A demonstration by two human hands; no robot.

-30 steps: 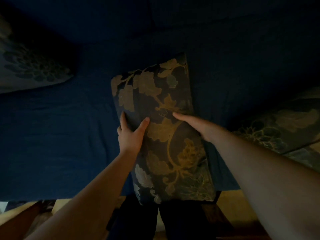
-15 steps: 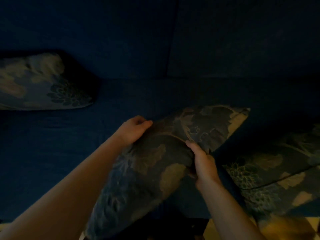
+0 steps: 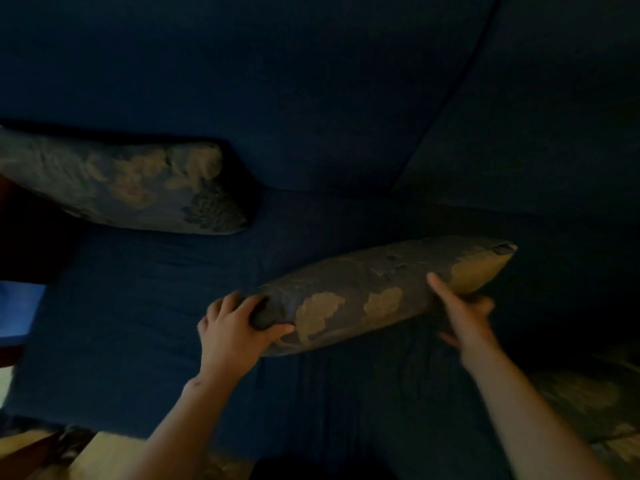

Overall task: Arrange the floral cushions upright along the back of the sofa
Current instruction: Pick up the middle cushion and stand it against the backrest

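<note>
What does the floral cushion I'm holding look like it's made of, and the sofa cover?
Held floral cushion: likely woven fabric with slight sheen, pale flowers on dark ground; it dents under the fingers. Sofa: matte blue cloth, faintly wrinkled. Dim light leaves both uncertain.

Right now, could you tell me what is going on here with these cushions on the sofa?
A person is holding a floral cushion in both hands over the seat of a dark blue sofa. The left hand has a grip on its near-left end and the right hand holds its right end. The cushion is not yet against the backrest. A second floral cushion rests at the back on the left, and part of another shows at the right edge.
</note>
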